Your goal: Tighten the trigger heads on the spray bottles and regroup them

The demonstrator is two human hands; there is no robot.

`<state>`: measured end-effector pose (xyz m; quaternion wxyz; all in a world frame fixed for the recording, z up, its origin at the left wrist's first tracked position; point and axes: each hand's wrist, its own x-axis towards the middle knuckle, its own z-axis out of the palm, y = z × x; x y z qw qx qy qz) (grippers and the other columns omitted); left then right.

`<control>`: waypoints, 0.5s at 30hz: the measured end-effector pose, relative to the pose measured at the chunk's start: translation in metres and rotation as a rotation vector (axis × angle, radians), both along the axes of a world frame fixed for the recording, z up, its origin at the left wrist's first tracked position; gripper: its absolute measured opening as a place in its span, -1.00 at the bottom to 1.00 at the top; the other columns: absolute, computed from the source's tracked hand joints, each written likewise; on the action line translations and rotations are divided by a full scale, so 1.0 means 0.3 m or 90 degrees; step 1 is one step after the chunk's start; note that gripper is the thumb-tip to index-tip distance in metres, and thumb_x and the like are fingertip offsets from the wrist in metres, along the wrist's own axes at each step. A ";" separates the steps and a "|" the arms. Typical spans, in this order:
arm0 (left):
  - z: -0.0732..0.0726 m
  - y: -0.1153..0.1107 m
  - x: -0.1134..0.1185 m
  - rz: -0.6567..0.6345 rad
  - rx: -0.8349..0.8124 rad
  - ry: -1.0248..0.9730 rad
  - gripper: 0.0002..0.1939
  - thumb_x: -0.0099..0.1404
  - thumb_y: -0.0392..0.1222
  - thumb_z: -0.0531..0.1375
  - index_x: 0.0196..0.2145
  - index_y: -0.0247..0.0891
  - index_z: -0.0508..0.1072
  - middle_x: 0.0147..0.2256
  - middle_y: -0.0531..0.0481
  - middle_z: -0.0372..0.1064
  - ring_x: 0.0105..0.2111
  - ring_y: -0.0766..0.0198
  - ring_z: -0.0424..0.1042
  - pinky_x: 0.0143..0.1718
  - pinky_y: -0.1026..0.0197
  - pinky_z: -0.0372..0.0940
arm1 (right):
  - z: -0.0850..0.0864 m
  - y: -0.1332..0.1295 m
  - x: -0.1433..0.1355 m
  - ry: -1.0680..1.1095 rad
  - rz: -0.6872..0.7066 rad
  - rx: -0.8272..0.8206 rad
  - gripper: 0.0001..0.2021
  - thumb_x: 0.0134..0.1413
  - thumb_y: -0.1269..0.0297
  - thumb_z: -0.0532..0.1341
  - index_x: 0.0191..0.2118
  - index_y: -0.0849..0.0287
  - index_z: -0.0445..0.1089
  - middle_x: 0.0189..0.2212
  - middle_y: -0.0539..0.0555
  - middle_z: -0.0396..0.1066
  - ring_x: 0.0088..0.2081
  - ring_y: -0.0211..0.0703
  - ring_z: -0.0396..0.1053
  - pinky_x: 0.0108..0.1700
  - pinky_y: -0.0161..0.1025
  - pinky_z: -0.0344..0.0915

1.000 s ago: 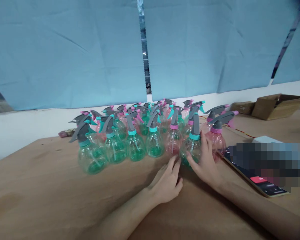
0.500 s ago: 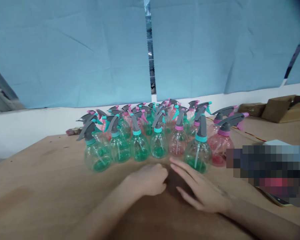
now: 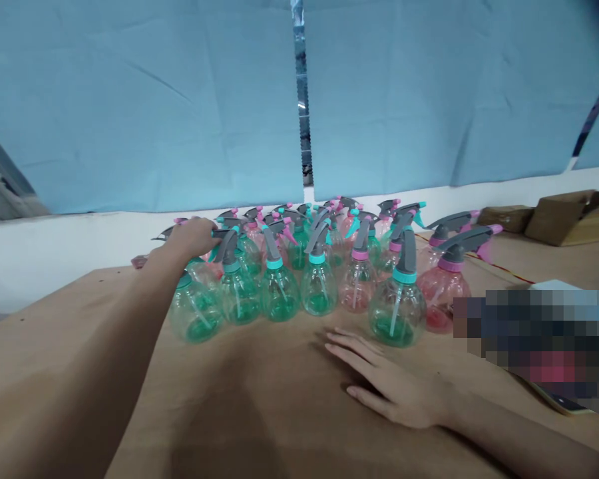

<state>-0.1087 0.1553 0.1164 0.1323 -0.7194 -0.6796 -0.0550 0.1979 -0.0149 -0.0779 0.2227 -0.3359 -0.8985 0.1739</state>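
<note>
Green bottles (image 3: pixel 197 313), left hand (image 3: pixel 194 237) near, right (image 3: pixel 402 392) splayed

The left arm (image 3: pixel 122 346) stretches forward, its hand (image 3: pixel 192 236) by the top of the leftmost front green spray bottle (image 3: pixel 198 319), fingers mostly hidden; the right hand (image 3: pixel 399 389), well right of that bottle, is palm-down, fingers spread.
</note>
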 end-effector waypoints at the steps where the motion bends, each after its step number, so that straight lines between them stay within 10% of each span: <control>1: -0.005 0.009 -0.004 -0.002 0.004 -0.004 -0.58 0.13 -0.05 0.10 -0.11 -0.34 0.41 -0.08 -0.30 0.35 -0.09 -0.18 0.31 -0.16 -0.05 0.19 | 0.000 0.000 0.000 -0.006 -0.001 -0.002 -0.42 0.21 0.20 0.03 0.28 0.04 -0.20 0.27 0.06 -0.13 0.27 -0.03 -0.20 0.23 0.05 -0.05; 15: 0.185 -0.200 -0.008 -0.125 0.390 -0.198 -0.38 0.18 0.14 0.01 -0.04 -0.50 0.32 -0.27 0.04 0.31 -0.24 0.20 0.28 -0.15 0.17 0.11 | -0.007 -0.001 0.002 -0.046 -0.023 0.009 -0.38 0.21 0.19 0.02 0.29 0.06 -0.30 0.28 0.06 -0.17 0.27 -0.06 -0.19 0.23 0.01 -0.04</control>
